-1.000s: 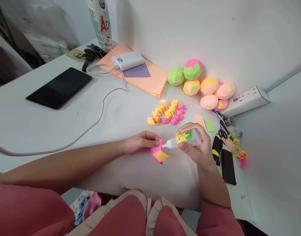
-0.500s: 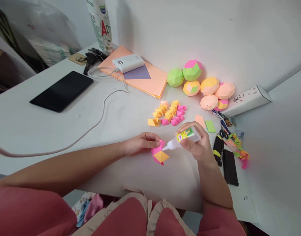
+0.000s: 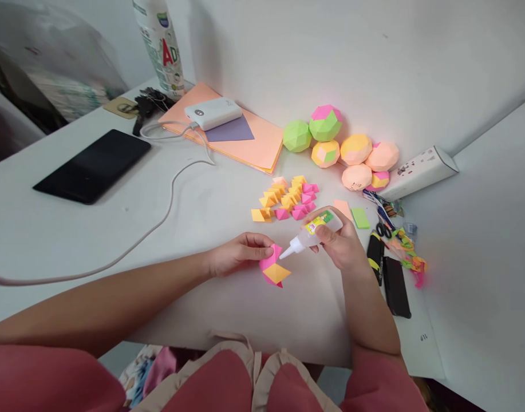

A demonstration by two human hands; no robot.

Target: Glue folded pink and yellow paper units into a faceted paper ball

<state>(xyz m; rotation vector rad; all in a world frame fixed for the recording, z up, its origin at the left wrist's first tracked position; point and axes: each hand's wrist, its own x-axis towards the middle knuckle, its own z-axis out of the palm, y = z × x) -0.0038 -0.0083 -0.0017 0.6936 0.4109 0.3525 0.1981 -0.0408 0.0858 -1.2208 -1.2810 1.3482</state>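
Between thumb and fingers, my left hand (image 3: pixel 241 253) pinches a folded paper piece (image 3: pixel 276 273) made of pink and orange parts. My right hand (image 3: pixel 337 243) grips a white glue bottle (image 3: pixel 316 230) with a yellow and green label, tilted so its nozzle points down to the left. The nozzle tip is at the upper right edge of the pink paper; whether it touches cannot be made out. Just beyond both hands, rows of small folded paper units (image 3: pixel 288 197) in orange and pink lie on the white table (image 3: pixel 228 309).
Several faceted paper balls (image 3: pixel 326 123) sit by the wall. Orange paper sheets (image 3: pixel 245 151) lie under a white power bank (image 3: pixel 213 113), whose cable crosses the table. A black tablet (image 3: pixel 94 165) is at left. Scissors (image 3: pixel 383 230), a cutter (image 3: pixel 375 254) and paper scraps (image 3: pixel 406 252) lie at right.
The bottle in my right hand has tipped slightly, its nozzle now angled more steeply. My left hand keeps its pinch on the paper piece. The whole view has shifted a little.
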